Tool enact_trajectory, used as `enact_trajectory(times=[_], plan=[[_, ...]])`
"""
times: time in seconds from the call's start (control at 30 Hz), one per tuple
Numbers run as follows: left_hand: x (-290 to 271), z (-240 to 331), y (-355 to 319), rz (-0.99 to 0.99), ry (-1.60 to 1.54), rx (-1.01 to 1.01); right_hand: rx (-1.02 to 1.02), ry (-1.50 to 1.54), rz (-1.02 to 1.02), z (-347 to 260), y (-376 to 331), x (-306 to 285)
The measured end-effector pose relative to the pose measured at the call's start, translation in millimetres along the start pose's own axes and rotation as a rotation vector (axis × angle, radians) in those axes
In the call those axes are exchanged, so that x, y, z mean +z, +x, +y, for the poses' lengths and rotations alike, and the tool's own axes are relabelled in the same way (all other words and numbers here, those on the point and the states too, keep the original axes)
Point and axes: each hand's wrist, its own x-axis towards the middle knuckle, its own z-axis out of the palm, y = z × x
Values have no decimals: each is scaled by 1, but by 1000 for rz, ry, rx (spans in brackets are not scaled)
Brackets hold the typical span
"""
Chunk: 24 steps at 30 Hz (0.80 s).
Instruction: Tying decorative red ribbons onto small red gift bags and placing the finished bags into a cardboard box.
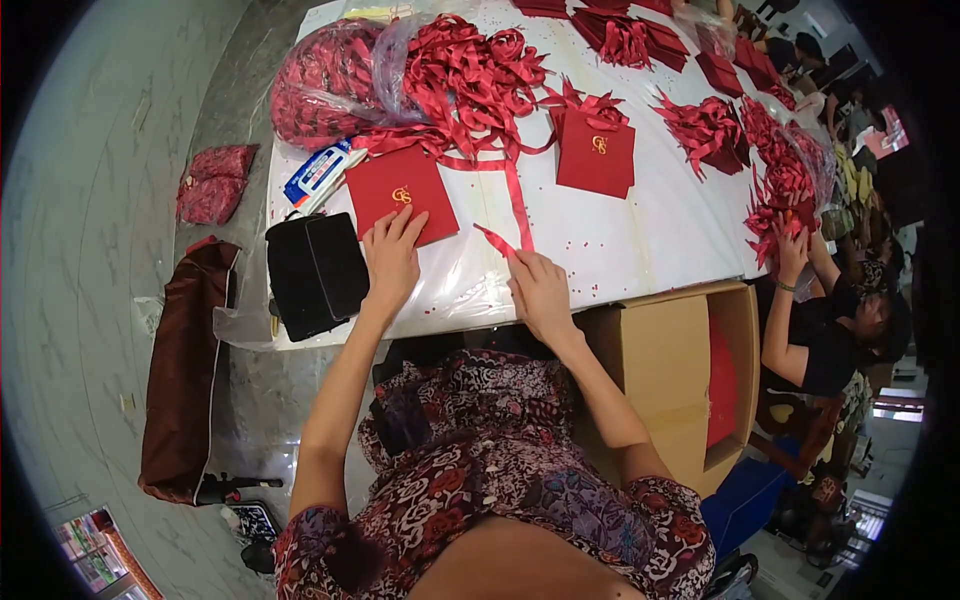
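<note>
On the white table lies a flat red paper bag [410,178] with a gold emblem. My left hand [393,258] rests on its lower edge, fingers stretched out over the surface. A red ribbon [517,200] runs down from a large tangle of red ribbons [465,80] to my right hand [540,293]. That hand is closed on the ribbon, whose pointed end sticks out up-left of the fingers. Beyond it sits a small stack of red paper bags [597,160] with ribbon handles at the top. A black pouch [316,275] lies left of my left hand.
Clear plastic holds more ribbon [325,85] at the far left, beside a blue-and-white packet [322,177]. More ribboned bags [710,130] lie right. An open cardboard box [660,370] stands by the front edge. A co-worker's hand [790,250] handles ribbons at right.
</note>
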Motion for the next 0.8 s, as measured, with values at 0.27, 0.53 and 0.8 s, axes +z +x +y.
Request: enact_trajectory(times=[0.27,0.53,0.8], plan=[[-5,44,-69,33,-104,62,170,91,122,-3,-5,-7],[-29,67,-104,-141,-165,59,105,169,164,-10,31,22],[-19,44,-54,10,-202,-47,129,214,129,-11,36,19]])
